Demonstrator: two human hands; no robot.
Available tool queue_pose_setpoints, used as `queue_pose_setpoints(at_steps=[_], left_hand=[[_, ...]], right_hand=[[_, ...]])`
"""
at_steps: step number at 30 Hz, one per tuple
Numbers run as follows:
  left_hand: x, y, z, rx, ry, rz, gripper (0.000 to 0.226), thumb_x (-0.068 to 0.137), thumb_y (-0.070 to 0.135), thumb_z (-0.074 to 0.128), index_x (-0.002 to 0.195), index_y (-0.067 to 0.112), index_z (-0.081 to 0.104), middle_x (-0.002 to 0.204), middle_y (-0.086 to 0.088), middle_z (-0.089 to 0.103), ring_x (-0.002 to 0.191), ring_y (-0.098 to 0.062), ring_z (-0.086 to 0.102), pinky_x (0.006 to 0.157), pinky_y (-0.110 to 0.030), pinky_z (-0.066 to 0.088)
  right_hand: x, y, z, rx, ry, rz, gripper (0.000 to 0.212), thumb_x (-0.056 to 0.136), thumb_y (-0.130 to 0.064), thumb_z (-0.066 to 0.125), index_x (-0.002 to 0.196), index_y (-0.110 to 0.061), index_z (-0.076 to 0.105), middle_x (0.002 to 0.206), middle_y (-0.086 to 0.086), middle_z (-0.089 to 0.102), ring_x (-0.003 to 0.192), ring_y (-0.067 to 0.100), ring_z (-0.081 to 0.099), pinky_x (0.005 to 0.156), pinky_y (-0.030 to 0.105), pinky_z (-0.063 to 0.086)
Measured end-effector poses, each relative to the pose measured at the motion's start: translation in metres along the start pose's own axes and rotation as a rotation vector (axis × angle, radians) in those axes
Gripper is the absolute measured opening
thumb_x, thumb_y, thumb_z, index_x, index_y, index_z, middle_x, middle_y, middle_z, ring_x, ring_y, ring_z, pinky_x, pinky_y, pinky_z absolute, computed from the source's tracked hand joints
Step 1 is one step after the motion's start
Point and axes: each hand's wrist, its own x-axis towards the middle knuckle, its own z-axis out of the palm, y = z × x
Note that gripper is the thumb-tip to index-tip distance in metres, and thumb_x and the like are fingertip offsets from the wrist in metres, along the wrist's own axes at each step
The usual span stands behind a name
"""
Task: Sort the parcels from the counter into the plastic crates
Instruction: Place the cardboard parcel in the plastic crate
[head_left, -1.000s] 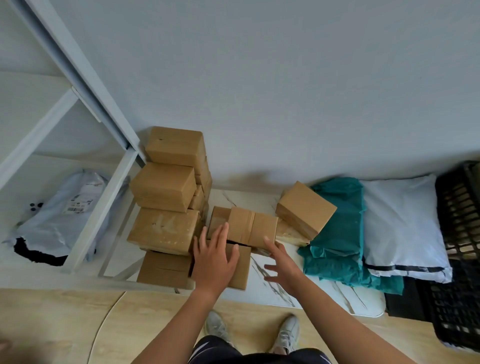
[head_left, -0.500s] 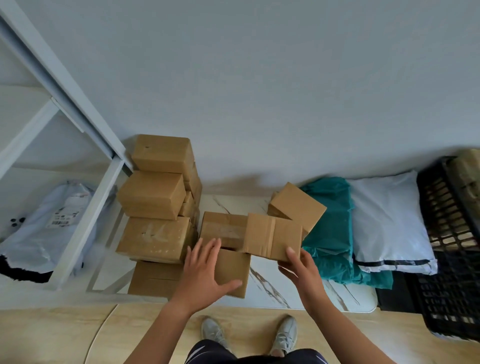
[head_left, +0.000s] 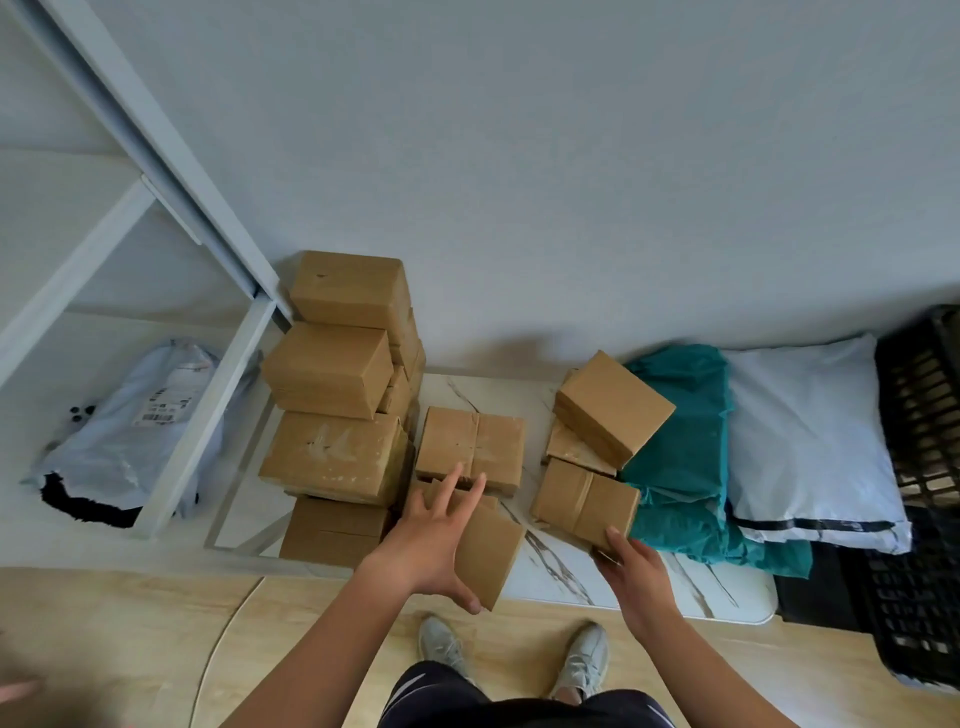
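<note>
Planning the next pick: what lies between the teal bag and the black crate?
Only a white mailer bag, beside the teal bag and black crate; head view.

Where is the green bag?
In the head view, the green bag lies on the right of the counter, between the tilted box and the white bag.

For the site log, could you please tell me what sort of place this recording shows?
Probably a small parcel-sorting or mailroom corner: stacked cardboard boxes and poly mailer bags crowd a marble-patterned counter, with a black plastic crate beside it.
</note>
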Motion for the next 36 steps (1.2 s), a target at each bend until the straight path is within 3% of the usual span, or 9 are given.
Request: queue_pose_setpoints(at_steps=[3,6,9,12,17,23,28,32,36], left_hand=[[0.001,-0.001,-0.003,0.034,0.000,0.005,0.153,0.071,0.044,0.095,0.156,0.045,-0.033,0.159,0.013,-0.049,0.157,-0.051,-0.005,0.107,-0.051,0.053],[0.001,-0.003,-0.001,0.081,0.086,0.019,0.135,0.078,0.027,0.089,0.163,0.043,-0.015,0.172,0.003,-0.018,0.148,-0.048,0.029,0.093,-0.043,0.058],[-0.005,0.009,0.007,0.058,0.221,0.089,0.121,0.078,0.036,0.086,0.161,0.042,-0.001,0.167,0.002,0.006,0.134,-0.034,0.045,0.092,-0.041,0.057],[-0.008,0.042,0.023,0.051,0.225,0.210,0.125,0.077,0.042,0.087,0.161,0.044,-0.007,0.166,0.006,0.007,0.135,-0.033,0.044,0.099,-0.047,0.055],[0.013,0.086,0.058,0.132,0.114,0.291,0.125,0.078,0.037,0.088,0.163,0.038,-0.004,0.166,-0.011,0.013,0.132,-0.043,0.046,0.103,-0.053,0.050],[0.046,0.083,0.080,0.125,0.154,0.137,0.116,0.090,0.025,0.080,0.167,0.027,-0.006,0.173,-0.013,-0.004,0.142,-0.047,0.038,0.109,-0.050,0.046],[0.048,0.060,0.090,0.080,0.181,0.177,0.112,0.094,0.048,0.072,0.167,0.023,-0.009,0.174,-0.004,-0.017,0.154,-0.043,0.017,0.119,-0.051,0.034],[0.032,0.039,0.066,-0.242,0.414,0.186,0.081,0.104,0.058,0.044,0.168,0.026,0.006,0.175,0.004,0.001,0.161,-0.024,0.004,0.130,-0.044,0.016],[0.048,-0.001,0.019,-0.628,0.594,-0.156,0.069,0.110,0.040,0.042,0.167,0.017,0.011,0.175,-0.001,0.010,0.161,-0.023,0.009,0.129,-0.042,0.019]], right_hand=[[0.000,-0.005,0.009,0.025,-0.054,0.039,0.049,0.101,-0.011,0.067,0.145,0.001,0.047,0.132,0.025,0.065,0.115,0.036,0.069,0.113,0.045,0.047],[-0.004,-0.011,0.010,-0.010,-0.075,0.046,0.048,0.103,-0.006,0.063,0.147,0.000,0.046,0.124,0.023,0.068,0.114,0.035,0.068,0.115,0.045,0.045],[-0.005,-0.013,0.007,-0.055,-0.071,0.035,0.045,0.102,-0.004,0.062,0.145,-0.001,0.048,0.116,0.021,0.070,0.108,0.033,0.069,0.116,0.046,0.044],[-0.004,-0.011,-0.003,-0.068,-0.060,0.028,0.039,0.103,-0.010,0.063,0.139,-0.001,0.052,0.116,0.022,0.069,0.108,0.032,0.069,0.113,0.046,0.047],[-0.006,-0.008,-0.025,-0.094,0.008,0.086,0.034,0.108,-0.023,0.055,0.136,-0.004,0.051,0.123,0.022,0.060,0.104,0.032,0.066,0.092,0.046,0.052],[-0.013,-0.002,-0.039,-0.276,0.064,0.011,0.031,0.105,-0.013,0.061,0.132,0.001,0.053,0.128,0.028,0.060,0.116,0.044,0.064,0.112,0.056,0.046],[-0.038,-0.006,-0.013,-0.677,0.073,-0.205,0.026,0.101,-0.014,0.067,0.125,-0.011,0.059,0.127,0.017,0.067,0.108,0.027,0.067,0.102,0.046,0.051],[-0.063,-0.029,0.032,-0.838,0.093,-0.525,0.022,0.105,-0.015,0.060,0.126,-0.013,0.062,0.119,0.005,0.069,0.108,0.022,0.065,0.091,0.032,0.045],[-0.048,-0.043,0.102,-0.978,-0.110,-0.505,0.034,0.109,-0.027,0.052,0.139,-0.014,0.059,0.131,0.006,0.068,0.124,0.025,0.062,0.099,0.033,0.046]])
